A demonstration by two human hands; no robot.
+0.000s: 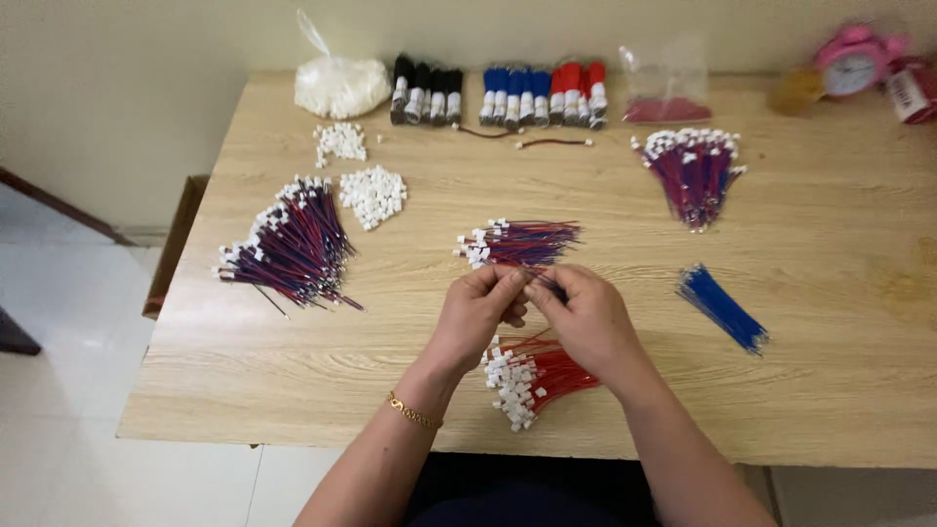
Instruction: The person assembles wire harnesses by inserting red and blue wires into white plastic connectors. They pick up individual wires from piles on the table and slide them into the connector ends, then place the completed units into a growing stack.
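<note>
My left hand [475, 314] and my right hand [584, 317] meet over the middle of the wooden table [830, 283], fingertips pinched together on a thin blue wire [552, 287] with a small connector I cannot make out. Just beyond my fingers lies a small bundle of red-and-blue wires with white connectors [515, 242]. Under my wrists, near the front edge, sits a pile of red wires with white connectors [532, 376].
A large fan of red-and-blue wires [290, 246] lies left, another [695, 168] at back right, loose blue wires [722, 307] to the right. White connector heaps [372, 194], a white bag [341, 85], black, blue and red wire rolls [500, 94], a pink clock [851, 60] line the back.
</note>
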